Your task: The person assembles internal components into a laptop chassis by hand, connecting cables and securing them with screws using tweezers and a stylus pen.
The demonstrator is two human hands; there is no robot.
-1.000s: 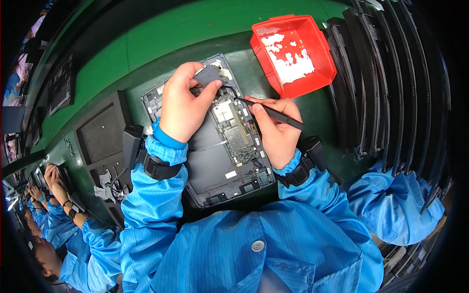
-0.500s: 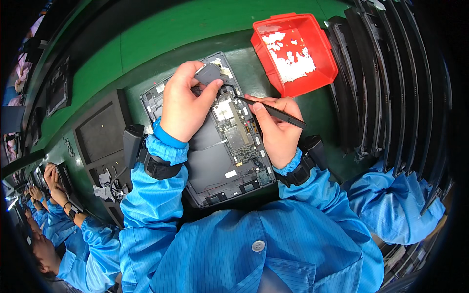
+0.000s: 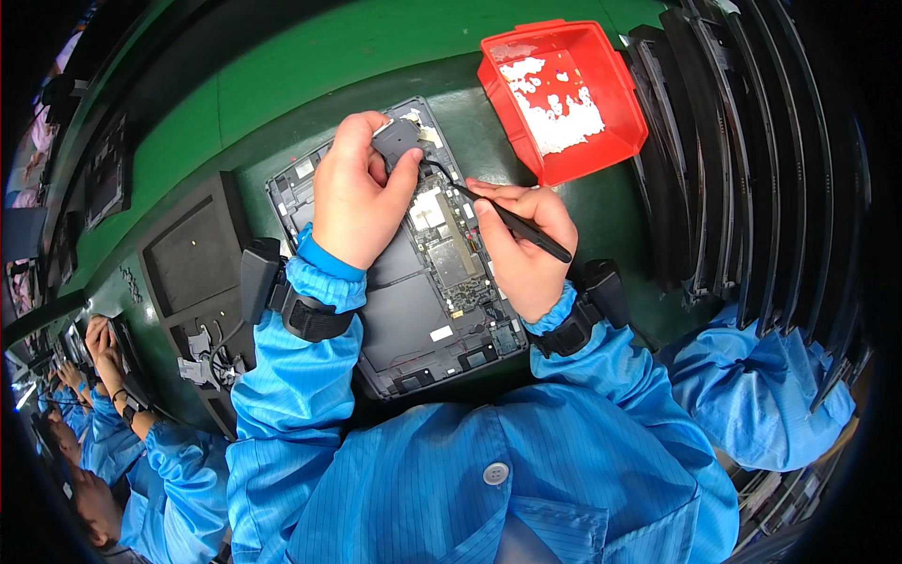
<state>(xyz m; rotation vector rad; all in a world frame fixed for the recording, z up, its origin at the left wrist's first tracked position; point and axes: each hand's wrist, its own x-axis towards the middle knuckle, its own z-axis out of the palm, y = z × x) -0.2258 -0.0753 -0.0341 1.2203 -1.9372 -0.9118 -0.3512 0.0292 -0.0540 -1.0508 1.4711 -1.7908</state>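
Green desk [image 3: 601, 221] bears an opened grey device [image 3: 395, 324]. Fitted circuit board [image 3: 456, 263] lies between left hand [image 3: 360, 197], pinching grey plate [image 3: 397, 138], and right hand [image 3: 528, 270], gripping black tweezers [image 3: 540, 241].

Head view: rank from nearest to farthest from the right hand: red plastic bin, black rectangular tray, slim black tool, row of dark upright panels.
1. Slim black tool: held in the right hand.
2. Red plastic bin: toward the top, slightly right.
3. Row of dark upright panels: right side.
4. Black rectangular tray: left side, beyond the left hand.
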